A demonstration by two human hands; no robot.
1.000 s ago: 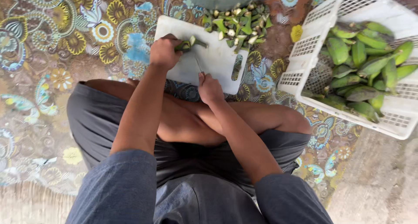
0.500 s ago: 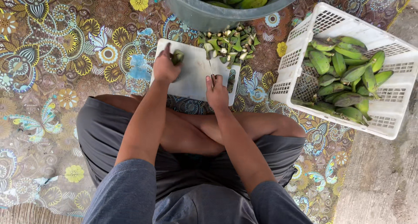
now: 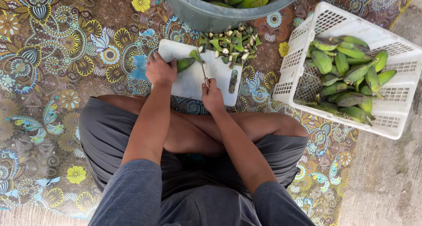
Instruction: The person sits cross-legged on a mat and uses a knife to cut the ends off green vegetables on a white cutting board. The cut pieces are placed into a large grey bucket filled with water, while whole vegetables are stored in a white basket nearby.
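Note:
I sit cross-legged on a patterned mat with a white cutting board (image 3: 220, 70) in front of my knees. My left hand (image 3: 160, 71) grips a green banana (image 3: 184, 63) that lies flat on the board. My right hand (image 3: 212, 96) holds a knife (image 3: 203, 70) by its handle, and the thin blade points away from me, touching the banana's right end. A cut green tip sticks up by the blade. A pile of cut banana ends (image 3: 231, 42) lies past the board's far edge.
A grey tub (image 3: 206, 15) holding green bananas stands beyond the pile. A white plastic basket (image 3: 299, 54) with several green bananas sits at the right, half on bare concrete. The flowered mat (image 3: 66, 76) spreads to the left.
My left hand laid the banana down flat across the board. My right hand drew the knife back from the scrap pile and set its blade at the banana's end.

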